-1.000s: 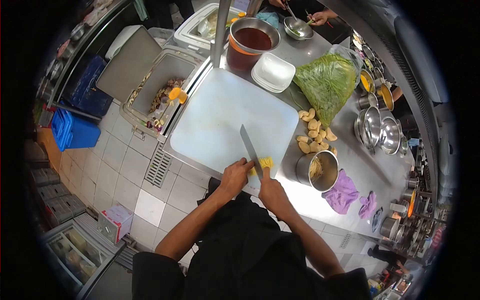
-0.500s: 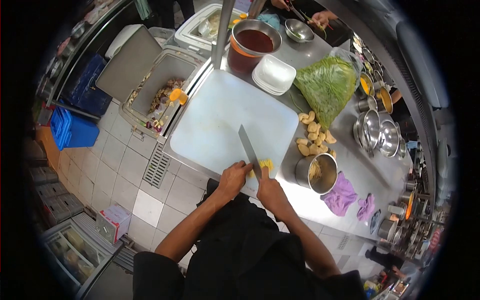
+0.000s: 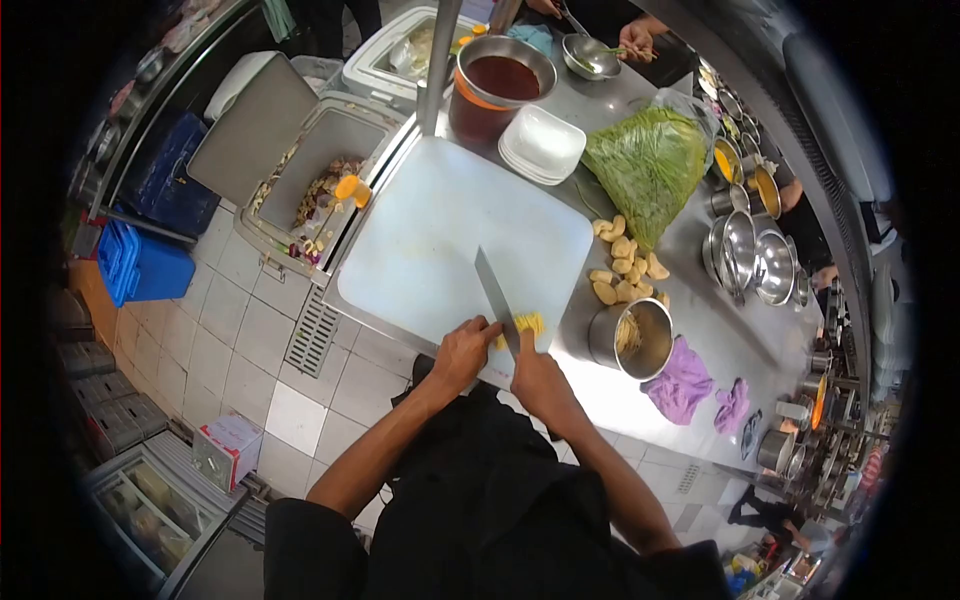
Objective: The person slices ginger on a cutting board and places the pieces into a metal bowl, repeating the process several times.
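My right hand (image 3: 542, 385) is wrapped around the handle of a kitchen knife (image 3: 491, 288), whose long blade points away from me over a white cutting board (image 3: 450, 215). To the blade's left, my left hand (image 3: 463, 352) has its fingers bent, with the tips against a small yellow piece of ginger (image 3: 500, 342) close to the steel. Thin yellow ginger strips (image 3: 530, 322) lie in a small heap on the blade's right side. Both hands are at the board's near edge. The fingers partly hide the piece.
Peeled ginger chunks (image 3: 624, 266) and a steel pot (image 3: 655, 340) with yellow strips inside stand right of the board. Behind are white dishes (image 3: 543, 146), a pot of dark red liquid (image 3: 500, 82) and bagged green leaves (image 3: 645, 165). Left is an open waste bin (image 3: 270, 215). A co-worker's hand (image 3: 637, 38) shows at the back.
The view has shifted slightly. My hands and the knife hold nearly the same place on the board. At the back, the co-worker's hand and the metal bowl have moved a little.
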`<state>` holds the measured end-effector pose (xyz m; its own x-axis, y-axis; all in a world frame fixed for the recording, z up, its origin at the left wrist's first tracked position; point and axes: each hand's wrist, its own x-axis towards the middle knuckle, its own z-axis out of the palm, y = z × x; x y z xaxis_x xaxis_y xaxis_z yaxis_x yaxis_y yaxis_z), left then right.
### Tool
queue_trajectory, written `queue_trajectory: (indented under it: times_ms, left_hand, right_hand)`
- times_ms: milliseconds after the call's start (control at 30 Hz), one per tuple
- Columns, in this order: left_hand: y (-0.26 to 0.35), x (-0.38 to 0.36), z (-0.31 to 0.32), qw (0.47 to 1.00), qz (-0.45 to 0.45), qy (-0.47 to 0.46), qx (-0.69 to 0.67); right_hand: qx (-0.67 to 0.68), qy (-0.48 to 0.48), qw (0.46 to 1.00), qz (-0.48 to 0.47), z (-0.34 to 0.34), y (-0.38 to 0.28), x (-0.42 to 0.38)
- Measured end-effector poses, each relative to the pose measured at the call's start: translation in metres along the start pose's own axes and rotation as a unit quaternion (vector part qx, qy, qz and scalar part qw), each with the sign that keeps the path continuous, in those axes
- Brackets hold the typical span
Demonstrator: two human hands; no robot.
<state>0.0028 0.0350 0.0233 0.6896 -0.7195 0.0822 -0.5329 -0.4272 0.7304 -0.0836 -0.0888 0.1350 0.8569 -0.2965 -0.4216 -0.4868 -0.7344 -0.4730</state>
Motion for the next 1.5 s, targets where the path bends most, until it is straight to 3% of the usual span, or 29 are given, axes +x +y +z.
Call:
queue_trajectory:
  times_ms: [100, 267, 367, 500, 567, 733, 867, 1000, 1100, 1300, 1400, 1500]
  left_hand:
    - [0.002, -0.002, -0.003, 1.000, 0.008, 0.003, -0.006]
    - [0.000, 0.002, -0.006, 0.999, 0.019, 0.035, -0.020]
    - [0.001, -0.001, -0.006, 1.000, 0.025, 0.011, -0.009]
    - [-0.003, 0.000, -0.007, 1.000, 0.028, 0.013, 0.002]
    - [-0.001, -0.006, -0.006, 1.000, 0.023, -0.004, 0.003]
    - [-0.002, -0.005, -0.007, 1.000, 0.019, -0.002, 0.002]
    - [-0.004, -0.005, -0.009, 0.999, 0.030, -0.011, -0.006]
    - [-0.009, 0.000, -0.011, 0.999, 0.041, 0.002, 0.000]
    - [-0.005, -0.007, -0.011, 0.999, 0.042, -0.016, 0.006]
    - [-0.008, -0.008, -0.006, 0.999, 0.038, -0.005, 0.013]
    - [-0.007, -0.009, -0.008, 0.999, 0.041, -0.006, 0.016]
    - [-0.007, -0.011, -0.007, 0.998, 0.051, -0.014, 0.020]
  right_hand:
    - [0.026, 0.066, 0.997, -0.021, 0.035, 0.012, 0.013]
    - [0.003, 0.013, 1.000, -0.012, 0.002, -0.002, -0.001]
    - [0.032, 0.051, 0.998, -0.017, 0.035, 0.018, 0.016]
    - [-0.006, 0.016, 1.000, -0.007, 0.019, 0.009, 0.008]
    - [0.021, 0.059, 0.998, -0.008, 0.048, 0.022, 0.012]
    - [-0.002, 0.003, 1.000, 0.006, 0.007, 0.001, 0.001]
    - [0.010, 0.059, 0.998, -0.016, 0.043, 0.019, 0.014]
    - [-0.010, 0.024, 1.000, -0.007, 0.016, 0.002, 0.003]
    - [0.032, 0.052, 0.998, 0.006, 0.041, 0.011, 0.014]
    - [0.001, 0.028, 1.000, -0.010, 0.026, 0.009, -0.001]
    - [0.030, 0.086, 0.995, -0.031, 0.050, 0.018, 0.011]
    - [0.017, 0.074, 0.997, -0.033, 0.042, 0.017, 0.021]
